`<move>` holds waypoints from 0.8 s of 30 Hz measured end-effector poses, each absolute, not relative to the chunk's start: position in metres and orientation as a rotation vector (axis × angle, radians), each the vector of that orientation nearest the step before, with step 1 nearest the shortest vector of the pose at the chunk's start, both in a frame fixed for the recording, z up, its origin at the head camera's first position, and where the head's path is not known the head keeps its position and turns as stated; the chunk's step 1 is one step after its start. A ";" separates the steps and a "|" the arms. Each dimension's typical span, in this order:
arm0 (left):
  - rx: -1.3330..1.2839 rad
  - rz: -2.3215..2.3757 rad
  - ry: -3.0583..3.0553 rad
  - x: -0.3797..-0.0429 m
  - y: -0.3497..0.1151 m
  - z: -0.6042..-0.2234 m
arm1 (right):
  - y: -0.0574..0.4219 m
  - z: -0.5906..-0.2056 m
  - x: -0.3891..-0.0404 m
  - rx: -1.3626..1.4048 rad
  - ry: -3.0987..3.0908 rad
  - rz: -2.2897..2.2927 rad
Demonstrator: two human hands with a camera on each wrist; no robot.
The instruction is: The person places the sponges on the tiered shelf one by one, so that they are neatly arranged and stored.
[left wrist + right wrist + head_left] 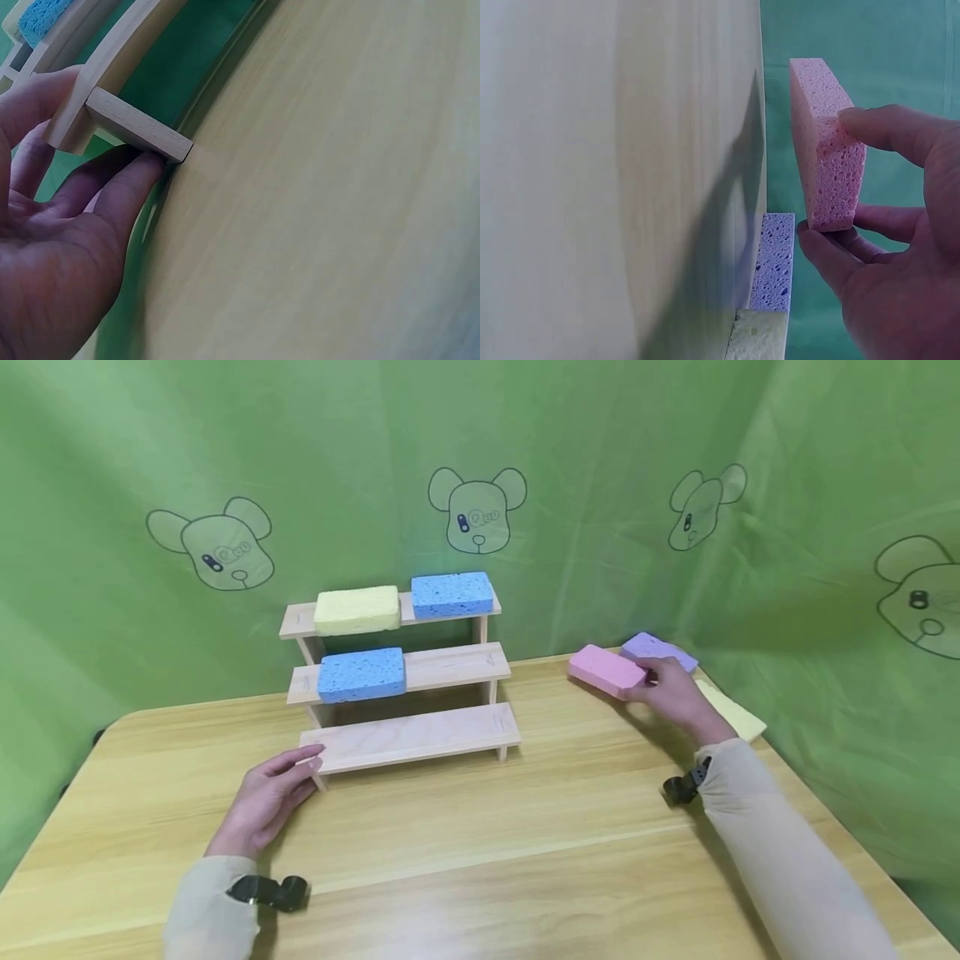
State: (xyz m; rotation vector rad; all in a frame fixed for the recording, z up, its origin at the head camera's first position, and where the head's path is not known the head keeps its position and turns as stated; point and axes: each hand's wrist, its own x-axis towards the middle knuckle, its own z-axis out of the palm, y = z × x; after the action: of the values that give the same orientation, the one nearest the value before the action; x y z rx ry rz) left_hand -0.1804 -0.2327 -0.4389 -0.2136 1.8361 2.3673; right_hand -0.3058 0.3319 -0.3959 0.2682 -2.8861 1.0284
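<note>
I log right hand (671, 697) pinching pink sponge (602, 669) at far right, left hand (266, 797) gripping wooden rack (420, 738) near-left.

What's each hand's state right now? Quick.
Left hand: holding the wooden rack at its lower left end.
Right hand: holding the pink sponge between thumb and fingers.

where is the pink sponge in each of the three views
Head: right of centre, about mid-height, held by the right hand, close to the purple sponge; pink sponge.
Left wrist: not in it; this view shows the left hand at the wooden shelf.
Right wrist: right of centre, mostly in the upper half, in the right hand's fingers.
Shared landmark: the wooden tabletop, at right in left wrist, at left in right wrist.
</note>
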 end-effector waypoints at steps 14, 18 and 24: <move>-0.227 2.349 1.852 -0.180 -0.233 -0.438 | 0.327 -0.393 -0.285 0.331 -2.841 1.150; -0.234 2.348 1.847 -0.180 -0.233 -0.438 | 0.325 -0.395 -0.282 0.388 -2.798 1.258; -0.241 2.352 1.839 -0.180 -0.233 -0.438 | 0.321 -0.392 -0.278 0.431 -2.735 1.391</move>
State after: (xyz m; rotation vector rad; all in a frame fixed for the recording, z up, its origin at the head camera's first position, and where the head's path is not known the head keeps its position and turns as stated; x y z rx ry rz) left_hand -0.1804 -0.2326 -0.4378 -0.2413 1.8388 2.3524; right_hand -0.2780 0.3208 -0.3920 0.4315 -2.7351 1.3906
